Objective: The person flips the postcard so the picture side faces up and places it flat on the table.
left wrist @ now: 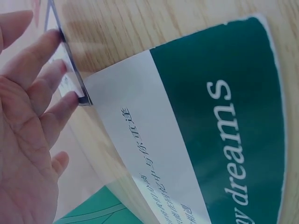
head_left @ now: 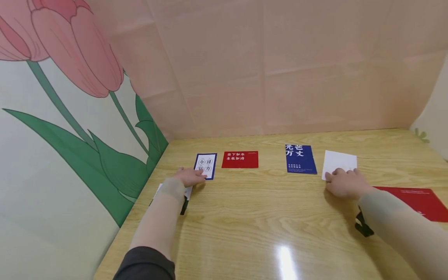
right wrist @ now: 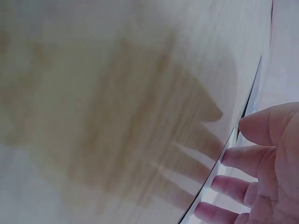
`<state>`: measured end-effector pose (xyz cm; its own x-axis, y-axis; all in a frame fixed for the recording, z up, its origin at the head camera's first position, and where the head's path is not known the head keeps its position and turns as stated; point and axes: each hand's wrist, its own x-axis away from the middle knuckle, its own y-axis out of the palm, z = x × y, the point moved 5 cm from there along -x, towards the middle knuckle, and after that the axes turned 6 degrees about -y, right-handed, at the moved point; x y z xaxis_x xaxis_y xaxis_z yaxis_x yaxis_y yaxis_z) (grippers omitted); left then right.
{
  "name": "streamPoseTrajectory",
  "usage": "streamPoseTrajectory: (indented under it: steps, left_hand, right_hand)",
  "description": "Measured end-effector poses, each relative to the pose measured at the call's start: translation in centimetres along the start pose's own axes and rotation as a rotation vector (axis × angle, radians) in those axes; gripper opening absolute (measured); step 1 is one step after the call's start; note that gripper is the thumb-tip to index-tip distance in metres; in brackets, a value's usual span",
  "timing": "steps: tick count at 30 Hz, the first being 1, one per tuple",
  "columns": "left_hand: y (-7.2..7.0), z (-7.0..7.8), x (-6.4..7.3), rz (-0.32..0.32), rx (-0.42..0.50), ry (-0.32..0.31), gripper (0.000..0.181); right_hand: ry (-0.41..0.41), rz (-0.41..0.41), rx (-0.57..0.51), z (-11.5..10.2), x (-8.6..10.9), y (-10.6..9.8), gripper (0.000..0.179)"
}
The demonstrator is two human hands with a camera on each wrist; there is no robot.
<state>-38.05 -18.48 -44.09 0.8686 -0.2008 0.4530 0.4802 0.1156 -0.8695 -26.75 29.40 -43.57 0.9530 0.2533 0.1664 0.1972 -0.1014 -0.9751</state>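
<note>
My left hand (head_left: 189,177) reaches to the left side of a white card with a blue border (head_left: 210,168), printed with dark characters in circles. Its fingertips rest on that card's near part, fingers loosely extended in the left wrist view. Just below the left wrist lies a green-and-white card (left wrist: 219,121) lettered "my dreams", partly covered by the arm in the head view. On the right, my right hand (head_left: 346,183) touches the near part of a plain white card (head_left: 340,158). In the right wrist view, thumb and fingertips spread along this card's edge.
A red card (head_left: 240,160) and a blue card (head_left: 301,160) with white characters lie between the hands. A larger red card (head_left: 425,200) lies at the right, partly behind the right forearm. The wooden table (head_left: 259,217) meets a pinkish cloth backdrop (head_left: 266,77) and a tulip-printed wall (head_left: 66,167).
</note>
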Motion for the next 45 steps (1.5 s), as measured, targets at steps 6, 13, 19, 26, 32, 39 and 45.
streamPoseTrajectory:
  steps: [6,13,19,26,32,39,45]
  left_hand:
    - [0.0,-0.1,-0.2,0.003,-0.012,-0.004,0.050]
    - [0.2,0.2,-0.5,0.016,-0.006,-0.003,0.046]
    - [0.0,0.9,0.3,0.047,0.003,0.040,0.043]
    - [-0.2,1.2,0.5,0.095,0.107,0.074,0.047]
    - [-0.3,2.0,1.1,0.145,0.146,0.113,0.046]
    - [0.0,3.4,2.2,0.173,0.178,0.176,0.044]
    - [1.2,4.9,2.4,0.149,0.198,0.246,0.042]
  right_hand:
    - [-0.010,0.020,0.000,-1.6,0.8,0.3,0.049]
    - [-0.008,0.036,0.023,-3.1,1.7,0.7,0.048]
    - [0.004,0.032,0.036,-4.5,2.9,1.4,0.050]
    - [0.038,-0.015,0.007,-5.1,3.9,2.2,0.062]
    - [0.032,-0.021,-0.030,-6.0,5.3,2.8,0.070]
    - [0.022,-0.007,-0.022,-7.1,7.2,3.7,0.071]
    - [-0.064,0.081,0.049,-8.3,9.0,4.6,0.063]
